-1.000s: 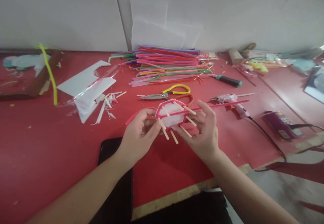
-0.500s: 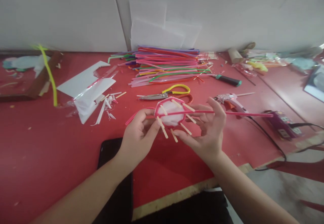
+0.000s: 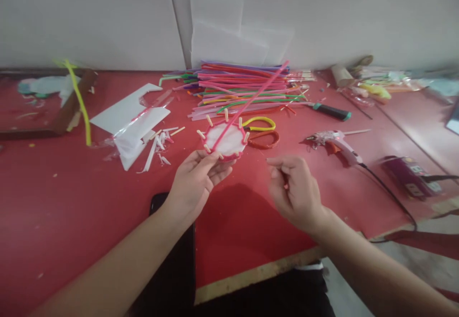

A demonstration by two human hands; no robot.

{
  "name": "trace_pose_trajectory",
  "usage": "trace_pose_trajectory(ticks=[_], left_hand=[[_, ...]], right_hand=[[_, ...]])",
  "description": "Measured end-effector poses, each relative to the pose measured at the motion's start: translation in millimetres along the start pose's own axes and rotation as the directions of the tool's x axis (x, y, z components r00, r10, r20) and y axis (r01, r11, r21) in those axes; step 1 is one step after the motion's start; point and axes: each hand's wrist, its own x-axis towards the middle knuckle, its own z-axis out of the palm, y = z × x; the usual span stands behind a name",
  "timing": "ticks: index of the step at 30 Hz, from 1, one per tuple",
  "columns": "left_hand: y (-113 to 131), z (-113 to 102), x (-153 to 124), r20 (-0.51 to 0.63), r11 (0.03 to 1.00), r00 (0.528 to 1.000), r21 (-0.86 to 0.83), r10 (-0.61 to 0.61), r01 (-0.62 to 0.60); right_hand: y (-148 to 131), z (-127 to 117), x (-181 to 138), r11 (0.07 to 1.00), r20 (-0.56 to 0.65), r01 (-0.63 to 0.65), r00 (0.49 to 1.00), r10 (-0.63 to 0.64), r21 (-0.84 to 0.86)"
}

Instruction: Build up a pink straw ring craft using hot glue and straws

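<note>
My left hand (image 3: 199,176) grips the lower edge of a small round craft piece (image 3: 226,138), thumb on top and fingers beneath. It has a white disc base, a pink pipe-cleaner rim and several short wooden sticks standing around it. A long pink pipe cleaner (image 3: 256,94) runs from the piece up and to the right. My right hand (image 3: 296,188) is apart from it, over the table to the right, with fingers curled in and thumb near the index finger; nothing shows in it. Scissors (image 3: 263,140) with yellow and orange handles lie just behind the piece, their blades hidden.
Behind lies a pile of coloured pipe cleaners (image 3: 244,85) beside a utility knife (image 3: 332,111). At right are a hot glue gun (image 3: 339,145) and a purple box (image 3: 412,176) with a cord. White paper (image 3: 125,116) and scraps (image 3: 158,147) lie left; a black phone-like slab (image 3: 175,255) is near the front edge.
The craft piece has turned and tilted, so its sticks now stand upward and the long pipe cleaner points up right. My right hand has let go, moved away and curled its fingers.
</note>
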Motion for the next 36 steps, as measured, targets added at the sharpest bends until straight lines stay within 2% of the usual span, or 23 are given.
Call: trace_pose_trajectory(ticks=[3,7,10,13,19,21,26,28,30,31,33,35,36], left_hand=[[1.4,0.5,-0.7,-0.013,0.998,0.999,-0.046,0.038,-0.038],[5.0,0.7,-1.8,-0.035,0.994,0.998,-0.091,0.058,-0.061],[6.3,0.7,-1.5,-0.04,0.989,0.997,-0.129,0.067,-0.071],[6.7,0.8,-0.7,-0.036,0.988,0.998,-0.143,0.056,-0.061],[6.5,1.7,-1.5,-0.021,0.994,1.0,-0.11,-0.002,-0.001],[6.8,2.9,-3.9,0.019,0.996,0.999,-0.089,-0.029,0.031],[8.5,5.1,-14.8,0.167,0.991,0.977,0.032,-0.132,0.129],[8.5,4.7,-18.2,0.219,0.986,0.961,0.067,-0.166,0.155],[8.0,3.9,-19.4,0.248,0.982,0.952,0.089,-0.181,0.164],[7.9,3.5,-19.1,0.248,0.982,0.952,0.095,-0.181,0.162],[7.8,3.0,-17.6,0.242,0.985,0.956,0.088,-0.163,0.146],[8.2,2.7,-15.6,0.229,0.988,0.962,0.078,-0.146,0.131],[8.4,2.5,-14.7,0.224,0.989,0.965,0.077,-0.137,0.123]], right_hand=[[2.5,2.5,16.5,0.998,0.053,0.055,0.997,-0.054,-0.028],[13.6,16.9,26.5,0.998,-0.016,0.068,0.998,-0.068,-0.01],[23.2,23.4,23.3,0.99,-0.077,-0.062,0.994,0.073,0.13],[32.4,20.5,22.0,0.938,-0.114,-0.192,0.966,0.233,0.289],[45.7,16.0,30.0,0.858,-0.08,-0.368,0.903,0.421,0.357],[48.0,18.7,30.5,0.878,-0.047,-0.362,0.917,0.395,0.314],[49.5,24.7,28.7,0.94,-0.002,-0.195,0.979,0.204,0.281],[50.1,25.4,28.5,0.932,0.063,-0.221,0.975,0.212,0.288],[51.2,24.9,29.2,0.875,0.164,-0.34,0.94,0.3,0.344],[52.0,24.3,30.2,0.814,0.21,-0.415,0.91,0.359,0.407],[53.5,22.2,33.5,0.633,0.261,-0.511,0.854,0.45,0.582],[54.9,18.7,38.2,0.461,0.261,-0.495,0.837,0.481,0.737],[55.8,16.4,40.5,0.407,0.261,-0.475,0.838,0.479,0.78]])
